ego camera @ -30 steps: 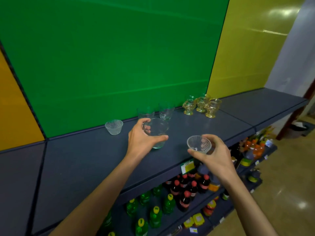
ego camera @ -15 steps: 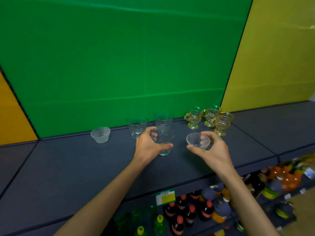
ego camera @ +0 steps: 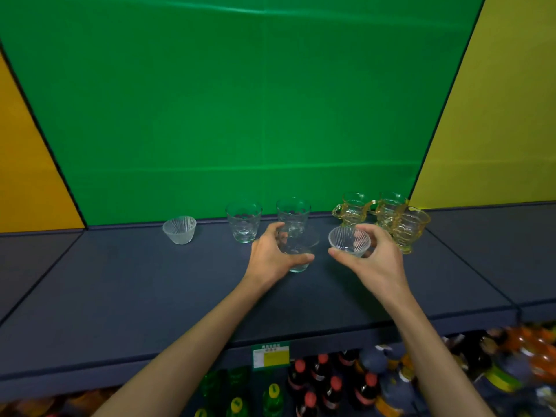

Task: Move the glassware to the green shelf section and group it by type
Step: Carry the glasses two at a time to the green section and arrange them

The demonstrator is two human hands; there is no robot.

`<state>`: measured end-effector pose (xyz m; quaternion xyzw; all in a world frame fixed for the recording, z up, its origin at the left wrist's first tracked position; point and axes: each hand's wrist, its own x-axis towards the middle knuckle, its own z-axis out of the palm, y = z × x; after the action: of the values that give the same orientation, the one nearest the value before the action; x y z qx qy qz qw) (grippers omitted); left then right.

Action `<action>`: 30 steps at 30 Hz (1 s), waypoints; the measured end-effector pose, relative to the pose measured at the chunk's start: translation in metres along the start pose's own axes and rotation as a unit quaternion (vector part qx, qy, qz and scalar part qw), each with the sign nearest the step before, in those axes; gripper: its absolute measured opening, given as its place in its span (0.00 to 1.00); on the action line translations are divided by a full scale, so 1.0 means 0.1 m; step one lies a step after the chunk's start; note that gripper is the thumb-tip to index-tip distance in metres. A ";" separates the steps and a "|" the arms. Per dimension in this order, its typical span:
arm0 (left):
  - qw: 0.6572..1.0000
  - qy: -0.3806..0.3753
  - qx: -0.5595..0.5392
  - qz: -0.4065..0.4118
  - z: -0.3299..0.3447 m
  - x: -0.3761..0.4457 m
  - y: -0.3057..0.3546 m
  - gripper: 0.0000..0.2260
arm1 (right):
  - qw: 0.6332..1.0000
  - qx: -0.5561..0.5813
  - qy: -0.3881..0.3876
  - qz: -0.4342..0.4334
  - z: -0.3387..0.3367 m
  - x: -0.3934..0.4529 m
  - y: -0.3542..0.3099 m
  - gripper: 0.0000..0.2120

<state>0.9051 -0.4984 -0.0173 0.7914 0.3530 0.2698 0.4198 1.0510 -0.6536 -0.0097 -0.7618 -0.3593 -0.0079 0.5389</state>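
Both hands loaded over the dark shelf (ego camera: 150, 284) in front of the green back panel (ego camera: 240, 100). Left hand (ego camera: 272, 258) wrapped round a clear tumbler (ego camera: 296, 251), thumb on the near side, fingers (ego camera: 275, 228) curled over the far side at the rim; can't tell if the base is touching the shelf or just above it. Right hand (ego camera: 376, 261) pinching a small ribbed bowl (ego camera: 349, 241) from below & behind, thumb tip at the near wall, fingertips (ego camera: 365, 228) at the far rim; bowl looks off the shelf. Handling, my read: all thin glass, light, rigid, smooth = slippery, chips if knocked vs its neighbours. Tumbler best taken mid-wall w/ a full wrap; bowl by rim & underside; mugs by the handle. Count: tumblers 3, i.e. 2 standing just beyond the left fingers, near tumbler (ego camera: 244, 221) & far tumbler (ego camera: 293, 216), + 1 held. Ribbed bowls 2: 1 held, other bowl (ego camera: 180, 229) standing well to the left of the left hand. Amber mugs (ego camera: 382, 216) w/ handles, 3, clustered just beyond & right of the right fingers. Judging by layout, held tumbler belongs w/ the 2 behind it; held bowl should go over to the lone bowl.
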 end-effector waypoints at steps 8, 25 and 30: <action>0.996 0.022 0.069 0.047 -0.38 -0.14 0.06 0.37 | 0.999 0.018 -0.016 -0.048 0.17 0.10 -0.29 0.33; 0.896 0.073 0.437 0.043 -2.46 -0.45 -0.87 0.28 | 0.991 0.019 -0.110 -0.077 1.87 -0.20 -1.38 0.32; 0.890 0.042 0.453 0.025 -3.03 -0.41 -1.30 0.30 | 0.987 -0.010 -0.147 -0.060 2.53 -0.34 -1.72 0.32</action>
<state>0.6182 -0.3354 0.0180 0.8924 0.4340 0.1236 -0.0067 0.8353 -0.4351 0.0113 -0.7369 -0.4797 0.0677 0.4714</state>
